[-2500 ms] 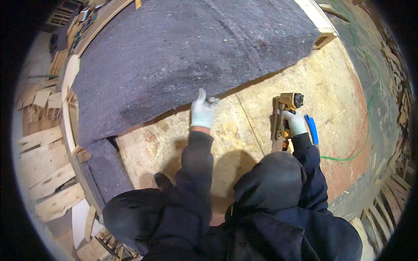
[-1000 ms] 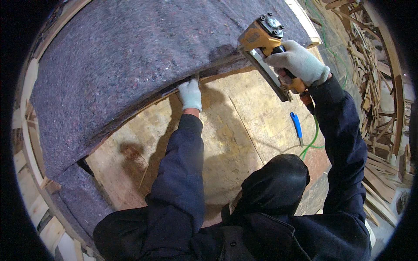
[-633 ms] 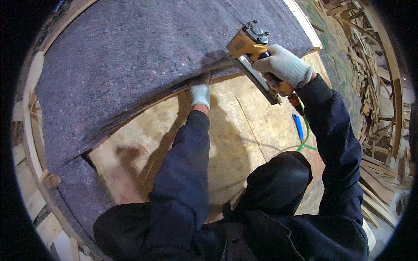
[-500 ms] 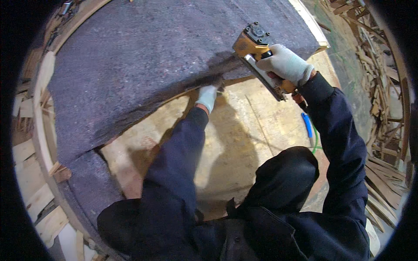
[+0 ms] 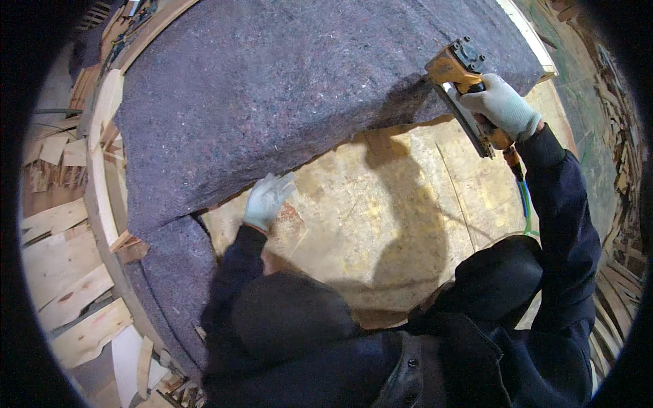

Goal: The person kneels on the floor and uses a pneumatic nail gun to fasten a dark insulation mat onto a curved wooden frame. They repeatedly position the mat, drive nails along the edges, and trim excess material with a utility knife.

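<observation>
My gloved right hand [image 5: 502, 107] is wrapped round the handle of a yellow and black pneumatic staple gun [image 5: 454, 66], held up above the right part of the surface. Its hose fitting points down toward my sleeve. A large sheet of grey-purple felt [image 5: 292, 75] covers the far half, its near edge uneven and slightly raised. At that edge, left of the middle, lies my left hand [image 5: 267, 200], also gloved. Its fingers are stretched out, with the tips by the felt's edge and the bare board [image 5: 340, 217].
A curved wooden frame [image 5: 102, 183] borders the left side, with a small wood block [image 5: 132, 250] on it. Wood offcuts [image 5: 75, 292] lie beyond it, and more scraps [image 5: 622, 170] are piled at the right. A green hose [image 5: 527, 207] runs beside my right arm.
My left hand has come out from under the felt's edge and moved left and nearer, fingers now extended. The view has shifted; the staple gun stays raised in my right hand.
</observation>
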Demonstrator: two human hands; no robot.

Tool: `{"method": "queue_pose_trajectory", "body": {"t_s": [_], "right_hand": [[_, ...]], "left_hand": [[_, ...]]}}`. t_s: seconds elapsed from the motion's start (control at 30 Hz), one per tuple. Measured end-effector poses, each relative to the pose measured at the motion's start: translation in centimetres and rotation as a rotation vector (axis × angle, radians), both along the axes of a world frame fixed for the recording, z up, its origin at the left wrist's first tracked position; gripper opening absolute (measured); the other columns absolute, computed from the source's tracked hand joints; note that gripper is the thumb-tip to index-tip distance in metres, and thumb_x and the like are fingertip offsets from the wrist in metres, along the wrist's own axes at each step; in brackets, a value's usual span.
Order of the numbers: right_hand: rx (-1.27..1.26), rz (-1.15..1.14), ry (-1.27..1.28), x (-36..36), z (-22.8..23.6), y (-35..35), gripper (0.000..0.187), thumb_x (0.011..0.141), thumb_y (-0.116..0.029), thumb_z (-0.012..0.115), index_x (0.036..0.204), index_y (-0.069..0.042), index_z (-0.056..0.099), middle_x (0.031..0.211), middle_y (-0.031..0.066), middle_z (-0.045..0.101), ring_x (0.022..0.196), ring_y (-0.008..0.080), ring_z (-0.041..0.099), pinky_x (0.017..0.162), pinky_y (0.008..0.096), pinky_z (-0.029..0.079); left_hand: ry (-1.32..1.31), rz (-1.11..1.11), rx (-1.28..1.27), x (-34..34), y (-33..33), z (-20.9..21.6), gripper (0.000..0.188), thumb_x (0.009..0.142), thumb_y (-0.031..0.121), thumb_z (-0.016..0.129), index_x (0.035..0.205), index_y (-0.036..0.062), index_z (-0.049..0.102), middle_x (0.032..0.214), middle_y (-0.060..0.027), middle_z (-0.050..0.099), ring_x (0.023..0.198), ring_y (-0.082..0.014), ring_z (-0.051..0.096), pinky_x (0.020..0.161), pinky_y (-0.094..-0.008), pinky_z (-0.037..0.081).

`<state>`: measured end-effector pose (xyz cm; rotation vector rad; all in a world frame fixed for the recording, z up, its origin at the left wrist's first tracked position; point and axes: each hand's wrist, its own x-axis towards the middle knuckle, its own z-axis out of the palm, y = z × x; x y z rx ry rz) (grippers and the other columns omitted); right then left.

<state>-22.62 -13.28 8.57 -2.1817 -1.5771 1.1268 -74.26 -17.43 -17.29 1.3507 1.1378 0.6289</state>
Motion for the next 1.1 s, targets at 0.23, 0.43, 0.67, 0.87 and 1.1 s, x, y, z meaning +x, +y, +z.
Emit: {"method": "queue_pose_trajectory", "body": {"t_s": [0.23,0.43,0.67,0.87,1.1], "right_hand": [[0.077,0.145,-0.050,0.5,-0.1,0.3,0.024,0.093,-0.022,0.065,0.093,0.002,0.068,0.064,0.0023,0.060,0.053,0.0095,0.061,0.050,0.0277,0.050],[0.025,-0.006,0.054,-0.8,0.3,-0.1,0.025,0.089,-0.021,0.069,0.096,0.002,0.064,0.068,0.0016,0.060,0.058,0.0094,0.060,0.053,0.0276,0.050],[0.092,0.177,0.026,-3.3,2.3,-0.8,0.025,0.091,-0.021,0.070,0.092,0.002,0.064,0.067,0.0021,0.060,0.056,0.0092,0.061,0.050,0.0266,0.050],[-0.020,0.081,0.091,-6.0,2.2,-0.5,0.024,0.091,-0.021,0.070,0.094,0.002,0.066,0.067,0.0026,0.060,0.055,0.0094,0.061,0.050,0.0256,0.048],[0.061,0.330,-0.024,-8.1,2.7,-0.2,0.026,0.088,-0.023,0.072,0.084,0.002,0.067,0.063,0.0020,0.062,0.050,0.0088,0.059,0.047,0.0260,0.046]], "left_hand": [[-0.428,0.231,0.015,4.7,-1.4,-2.9,0.040,0.106,0.037,0.043,0.135,0.0110,0.054,0.142,-0.0128,0.053,0.138,-0.0325,0.041,0.115,-0.0504,0.031],[-0.780,0.621,-0.327,5.0,-0.7,-1.4,0.034,0.102,0.013,0.060,0.134,0.0051,0.056,0.132,-0.0071,0.058,0.117,-0.0250,0.058,0.105,-0.0517,0.047],[-0.674,0.725,-0.195,6.4,-2.8,-0.9,0.030,0.102,0.016,0.058,0.129,0.0035,0.056,0.129,-0.0087,0.060,0.114,-0.0226,0.058,0.106,-0.0471,0.046],[-0.592,0.694,-0.122,6.3,0.5,-1.7,0.029,0.102,0.017,0.060,0.127,0.0007,0.059,0.125,-0.0076,0.063,0.109,-0.0222,0.061,0.104,-0.0418,0.048],[-0.612,0.697,-0.125,6.3,0.4,-2.0,0.030,0.100,0.018,0.063,0.123,-0.0024,0.063,0.122,-0.0075,0.064,0.106,-0.0196,0.061,0.099,-0.0372,0.049]]}}
